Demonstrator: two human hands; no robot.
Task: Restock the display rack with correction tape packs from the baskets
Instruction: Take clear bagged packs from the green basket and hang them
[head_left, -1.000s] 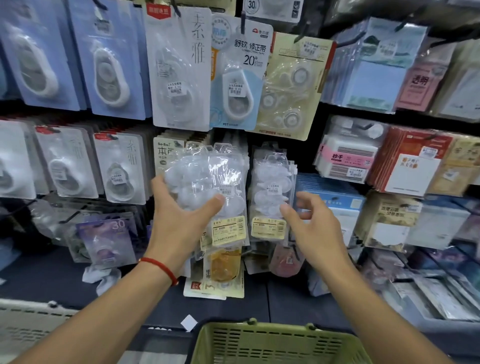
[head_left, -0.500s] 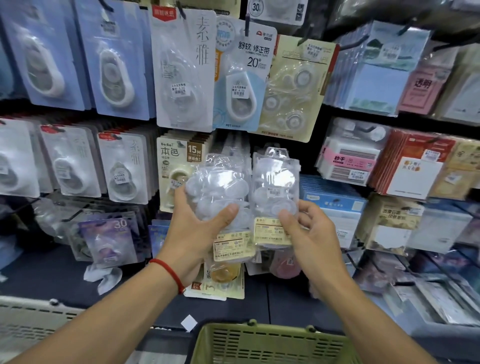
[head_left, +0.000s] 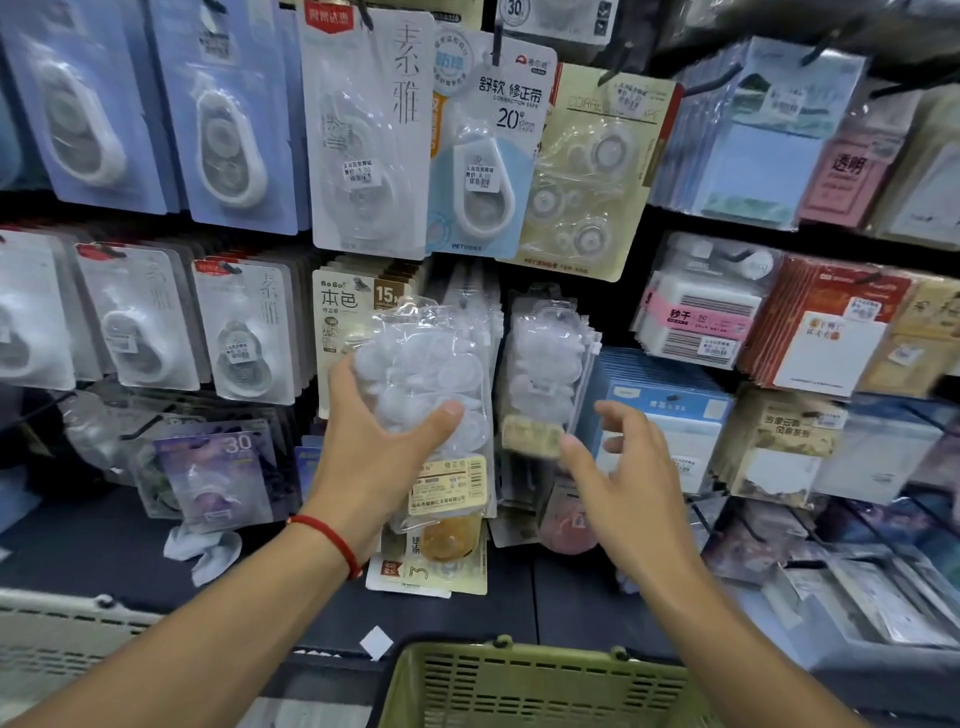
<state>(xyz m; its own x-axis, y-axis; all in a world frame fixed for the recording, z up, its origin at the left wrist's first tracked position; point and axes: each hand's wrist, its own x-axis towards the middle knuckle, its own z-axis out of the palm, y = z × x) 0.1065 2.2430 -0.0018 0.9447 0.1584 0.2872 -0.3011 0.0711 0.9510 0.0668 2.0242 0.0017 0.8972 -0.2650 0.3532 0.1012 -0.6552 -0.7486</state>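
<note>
Correction tape packs (head_left: 426, 384) sit bunched in the left hand (head_left: 379, 457), fingers wrapped round them before the display rack (head_left: 618, 312), right hand (head_left: 618, 483) spread wide beside 1 hung pack (head_left: 545, 374), green basket (head_left: 519, 686) below, so restocking looks midway.

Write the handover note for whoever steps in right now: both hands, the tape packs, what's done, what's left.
Left hand grips a bundle of clear correction tape packs in front of the rack.
Right hand is open and holds nothing, fingers just below the hanging clear packs on the peg to the right.
Green basket sits below; its contents are out of view.
Done: some clear packs hang on that peg.
Left: hang the bundle from the left hand, then fetch more from the basket.
</note>
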